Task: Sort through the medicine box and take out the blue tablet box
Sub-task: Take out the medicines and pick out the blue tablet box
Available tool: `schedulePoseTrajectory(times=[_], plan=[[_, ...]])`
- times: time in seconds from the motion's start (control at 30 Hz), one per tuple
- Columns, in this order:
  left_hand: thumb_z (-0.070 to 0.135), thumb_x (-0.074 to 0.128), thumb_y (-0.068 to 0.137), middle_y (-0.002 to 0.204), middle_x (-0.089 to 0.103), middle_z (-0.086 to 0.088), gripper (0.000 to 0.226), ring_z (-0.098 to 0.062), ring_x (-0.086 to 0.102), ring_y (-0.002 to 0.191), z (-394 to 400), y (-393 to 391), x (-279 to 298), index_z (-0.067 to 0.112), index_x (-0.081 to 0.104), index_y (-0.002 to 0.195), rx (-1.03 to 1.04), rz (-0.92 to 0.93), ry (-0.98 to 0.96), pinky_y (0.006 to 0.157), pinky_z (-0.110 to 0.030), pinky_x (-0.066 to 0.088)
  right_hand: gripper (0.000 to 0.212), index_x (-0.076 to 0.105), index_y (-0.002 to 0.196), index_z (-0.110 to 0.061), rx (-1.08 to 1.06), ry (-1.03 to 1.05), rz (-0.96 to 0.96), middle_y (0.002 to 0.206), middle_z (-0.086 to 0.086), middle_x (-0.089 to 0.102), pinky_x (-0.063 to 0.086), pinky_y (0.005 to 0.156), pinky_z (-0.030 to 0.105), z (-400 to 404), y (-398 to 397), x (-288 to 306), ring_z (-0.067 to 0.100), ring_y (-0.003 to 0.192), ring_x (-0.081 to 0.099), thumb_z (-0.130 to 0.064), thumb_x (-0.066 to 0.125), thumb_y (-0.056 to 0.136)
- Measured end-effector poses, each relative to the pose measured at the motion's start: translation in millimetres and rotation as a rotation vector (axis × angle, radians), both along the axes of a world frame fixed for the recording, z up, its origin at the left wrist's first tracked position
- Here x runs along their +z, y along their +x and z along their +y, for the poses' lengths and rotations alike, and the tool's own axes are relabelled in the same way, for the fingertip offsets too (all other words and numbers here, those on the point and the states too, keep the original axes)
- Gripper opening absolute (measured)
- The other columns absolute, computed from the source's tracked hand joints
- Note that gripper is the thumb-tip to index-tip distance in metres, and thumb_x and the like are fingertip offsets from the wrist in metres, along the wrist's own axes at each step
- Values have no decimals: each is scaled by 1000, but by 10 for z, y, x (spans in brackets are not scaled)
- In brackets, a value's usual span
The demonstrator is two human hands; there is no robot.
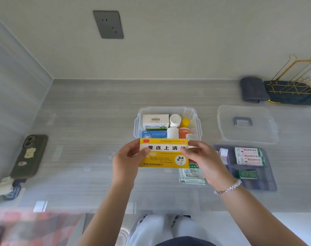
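Observation:
The clear plastic medicine box stands open on the grey counter. Inside it, the blue tablet box lies at the front left, under a white and green box, with white bottles and an orange bottle to its right. Just in front of the medicine box I hold a yellow medicine box flat and face up. My left hand grips its left end and my right hand its right end. The yellow box hides the medicine box's front wall.
The clear lid lies to the right, with a blue insert tray of plasters in front of it. A green and white sachet lies under my right hand. A phone lies at left; a grey towel and gold rack sit at far right.

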State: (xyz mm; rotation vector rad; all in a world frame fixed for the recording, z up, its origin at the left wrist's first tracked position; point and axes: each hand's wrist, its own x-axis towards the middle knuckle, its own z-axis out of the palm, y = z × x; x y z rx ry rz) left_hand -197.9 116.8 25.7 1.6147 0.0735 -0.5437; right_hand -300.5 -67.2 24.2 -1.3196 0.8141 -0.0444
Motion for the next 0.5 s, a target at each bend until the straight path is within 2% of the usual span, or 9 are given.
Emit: schedulePoseTrajectory(times=[0.1,0.2,0.27,0.33,0.37,0.5], plan=[[10,73,74,84,77,6,25,-9,71,75,277,-205,-187,27,73,93,72,93,63,58,-13,51,23,61,87,-21,16,-112,79,80,3,73,57,68,31,256,-106,-212,17,73,71,-18,78,71],[9,75,72,82,76,3,23,-7,70,71,427,-326,-413,22,75,91,132,188,118,56,-10,49,19,64,86,-16,69,-251,190,84,5,72,57,75,38,430,-152,-481,23,78,70,-21,77,72],[11,75,73,81,75,5,22,-3,68,69,449,-357,-554,24,74,90,119,206,162,56,-8,48,23,69,91,-11,97,-355,264,87,5,73,56,71,30,504,-156,-632,20,78,69,-24,76,73],[14,73,76,80,74,8,20,-5,67,73,430,-353,-681,29,73,89,92,210,205,58,-9,47,23,72,93,-10,113,-443,310,85,2,73,46,59,12,563,-131,-741,14,74,64,-25,74,75],[15,71,78,79,73,9,18,-6,67,73,415,-342,-742,30,73,88,74,205,234,59,-11,47,22,73,93,-11,117,-463,329,84,1,72,40,54,8,589,-116,-782,11,72,62,-25,74,76],[17,62,83,75,72,11,18,-10,64,72,354,-280,-914,31,73,86,-74,135,362,64,-23,50,18,74,96,-10,126,-491,385,88,5,75,42,55,13,665,-55,-898,14,74,66,-18,69,80]])
